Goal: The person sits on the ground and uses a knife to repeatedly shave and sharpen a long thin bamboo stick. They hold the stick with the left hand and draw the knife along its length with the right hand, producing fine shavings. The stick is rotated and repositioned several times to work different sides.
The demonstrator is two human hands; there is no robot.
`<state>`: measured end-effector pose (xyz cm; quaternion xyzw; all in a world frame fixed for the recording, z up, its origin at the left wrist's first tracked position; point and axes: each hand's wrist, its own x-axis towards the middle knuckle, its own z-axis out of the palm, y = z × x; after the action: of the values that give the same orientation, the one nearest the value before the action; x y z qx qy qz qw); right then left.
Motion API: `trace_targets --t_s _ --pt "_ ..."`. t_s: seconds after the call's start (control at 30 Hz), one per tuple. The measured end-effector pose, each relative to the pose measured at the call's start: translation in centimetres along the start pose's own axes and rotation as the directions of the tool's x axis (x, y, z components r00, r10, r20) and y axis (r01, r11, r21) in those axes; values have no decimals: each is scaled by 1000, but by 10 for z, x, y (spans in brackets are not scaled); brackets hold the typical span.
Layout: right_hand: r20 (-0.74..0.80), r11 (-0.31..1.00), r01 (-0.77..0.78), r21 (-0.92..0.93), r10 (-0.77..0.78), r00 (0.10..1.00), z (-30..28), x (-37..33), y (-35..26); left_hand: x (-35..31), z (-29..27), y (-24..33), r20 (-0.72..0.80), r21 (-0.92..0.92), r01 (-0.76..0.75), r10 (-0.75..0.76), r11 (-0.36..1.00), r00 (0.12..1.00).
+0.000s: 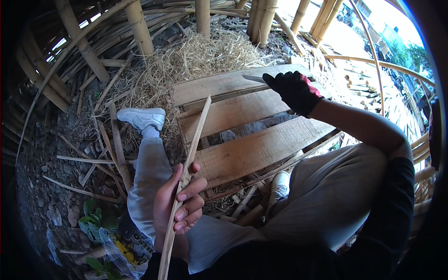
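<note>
My bare left hand (182, 200) is closed round a long split bamboo strip (198, 133), which slants up from the lower edge to a pointed far end. Over the far right part of a low wooden slat platform (233, 154), my right hand (294, 92) wears a black and red glove. Its fingers wrap the handle of a knife, which the glove hides. The knife blade (253, 78) points left above the far plank. Strip and knife are apart from each other.
Pale shavings (200, 58) are heaped beyond the platform. Bamboo posts (202, 18) stand behind them. Loose strips (116, 144) lie on the ground at left, near my shoe (141, 117). A clear plastic bag (116, 249) and green leaves (92, 219) are at lower left.
</note>
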<state>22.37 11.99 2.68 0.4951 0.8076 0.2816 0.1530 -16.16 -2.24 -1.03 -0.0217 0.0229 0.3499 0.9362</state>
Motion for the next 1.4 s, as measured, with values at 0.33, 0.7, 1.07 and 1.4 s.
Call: trace_targets --t_s 0.33,0.7,1.07,1.4 --pt "265 952 -265 151 220 939 29 22 35 0 3 -6 -57 21 -3 5 1000 998" --pt "-191 529 261 808 -184 964 -103 10 -103 -4 3 -9 -102 -21 7 -9 1000 995" --pt "-67 767 226 601 -233 970 -81 38 -103 1 -5 -16 26 -213 69 -65 975 998" --pt "-94 661 284 694 -308 947 -71 44 -106 0 -8 -16 51 -222 89 -80 971 995"
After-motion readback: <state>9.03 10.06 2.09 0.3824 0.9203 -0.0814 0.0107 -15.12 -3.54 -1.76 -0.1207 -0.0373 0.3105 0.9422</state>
